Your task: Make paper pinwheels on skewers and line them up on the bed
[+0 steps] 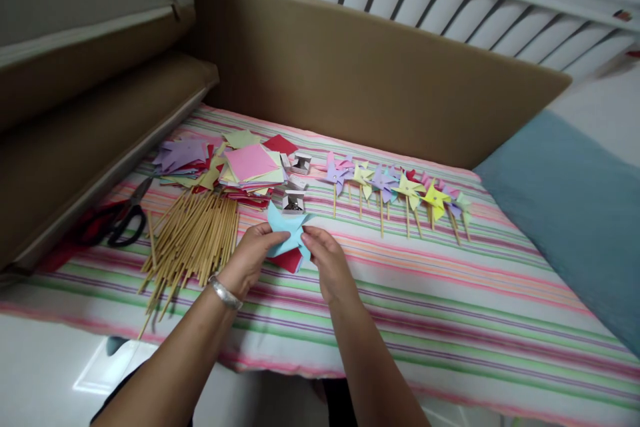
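A light blue paper pinwheel (287, 223) is held between my two hands above the striped cloth. My left hand (257, 250) pinches its left side, thumb on top. On the other side, my right hand (325, 250) has its fingertips closed at the pinwheel's right part, near the middle. Red paper (289, 260) shows just beneath the pinwheel. A small open box (293, 202) with dark little pieces stands right behind it, and a second small white box (301, 163) is farther back.
Wooden sticks (195, 240) lie heaped at the left, beside black-handled scissors (127, 217). Stacks of coloured paper squares (253, 163) and cut papers (183, 157) sit behind. Finished pinwheels on sticks (409, 192) lie in a row at the right. A brown board (350, 73) borders the back.
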{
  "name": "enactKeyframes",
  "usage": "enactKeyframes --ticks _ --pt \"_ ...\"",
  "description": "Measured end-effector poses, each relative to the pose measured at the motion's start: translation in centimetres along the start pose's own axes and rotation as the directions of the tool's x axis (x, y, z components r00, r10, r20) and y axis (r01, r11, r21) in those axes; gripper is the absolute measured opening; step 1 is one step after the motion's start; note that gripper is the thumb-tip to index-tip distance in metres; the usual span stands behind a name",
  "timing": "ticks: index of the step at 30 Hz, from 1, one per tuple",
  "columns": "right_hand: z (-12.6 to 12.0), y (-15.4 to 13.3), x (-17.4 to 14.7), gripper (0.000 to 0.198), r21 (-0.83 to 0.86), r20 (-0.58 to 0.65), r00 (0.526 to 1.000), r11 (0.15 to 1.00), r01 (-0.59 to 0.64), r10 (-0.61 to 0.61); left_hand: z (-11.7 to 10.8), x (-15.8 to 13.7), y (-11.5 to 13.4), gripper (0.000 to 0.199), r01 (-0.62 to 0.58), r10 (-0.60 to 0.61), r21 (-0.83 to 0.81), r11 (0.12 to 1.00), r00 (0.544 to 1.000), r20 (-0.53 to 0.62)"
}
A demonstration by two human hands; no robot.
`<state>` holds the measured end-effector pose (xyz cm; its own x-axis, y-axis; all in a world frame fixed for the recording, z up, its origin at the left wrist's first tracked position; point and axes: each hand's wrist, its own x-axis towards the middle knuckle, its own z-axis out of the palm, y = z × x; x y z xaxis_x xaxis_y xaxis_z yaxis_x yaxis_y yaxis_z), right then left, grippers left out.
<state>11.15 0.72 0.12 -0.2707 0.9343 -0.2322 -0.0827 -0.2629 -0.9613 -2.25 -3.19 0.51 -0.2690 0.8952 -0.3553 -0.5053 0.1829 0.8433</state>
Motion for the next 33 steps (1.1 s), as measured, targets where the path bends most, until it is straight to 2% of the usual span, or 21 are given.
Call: enactKeyframes --ticks 3,7,15,18,21,23,24,28,31,33 --pt "0.6 0.0 -0.2 0.021 0.013 0.093 0.995 0.999 -0.036 0.035 0.3 -0.1 -0.5 0.017 -0.028 0.028 0.015 0.999 0.999 -0.015" --pt "0.7 0.1 -0.1 0.011 0.016 0.129 0.991 1.0 -0.018 0.016 0.3 -0.3 -0.6 0.019 -0.061 0.061 0.031 0.998 0.998 -0.004" --pt "1.1 0.2 -0.6 0.018 -0.066 0.172 0.985 0.998 0.021 -0.009 -0.3 -1.2 -0.2 0.022 -0.091 0.088 0.096 0.991 0.995 0.043" --pt "1.5 0.0 -1.3 0.021 -0.024 0.131 0.99 0.998 0.058 -0.055 -1.1 -1.6 1.0 0.015 -0.108 0.108 0.109 0.988 0.994 0.0" --pt "1.9 0.3 -2.2 0.028 -0.015 0.031 0.996 0.996 0.086 -0.085 -3.2 -1.8 3.2 0.019 -0.196 0.197 0.013 0.98 0.976 -0.092" --pt "2.2 0.9 -2.8 0.03 -0.074 0.008 0.997 0.994 0.076 -0.075 -5.4 -1.8 5.0 0.021 -0.324 0.296 -0.103 0.94 0.93 -0.219" --pt "2.5 1.3 -3.1 0.03 -0.113 0.012 0.998 0.991 0.066 -0.065 -6.6 -1.8 5.8 0.021 -0.409 0.349 -0.159 0.899 0.886 -0.304" --pt "4.7 2.7 -4.2 0.027 -0.265 0.073 0.996 0.962 0.073 -0.055 -11.1 -2.1 8.4 0.017 -0.661 0.394 -0.252 0.707 0.664 -0.636" --pt "7.1 3.4 -4.5 0.023 -0.382 0.138 0.987 0.914 0.133 -0.086 -13.6 -2.7 9.5 0.014 -0.778 0.432 -0.187 0.6 0.512 -0.743" --pt "8.4 3.6 -4.2 0.022 -0.474 0.166 0.98 0.863 0.174 -0.106 -14.7 -3.2 10.0 0.012 -0.822 0.472 -0.145 0.551 0.45 -0.758"
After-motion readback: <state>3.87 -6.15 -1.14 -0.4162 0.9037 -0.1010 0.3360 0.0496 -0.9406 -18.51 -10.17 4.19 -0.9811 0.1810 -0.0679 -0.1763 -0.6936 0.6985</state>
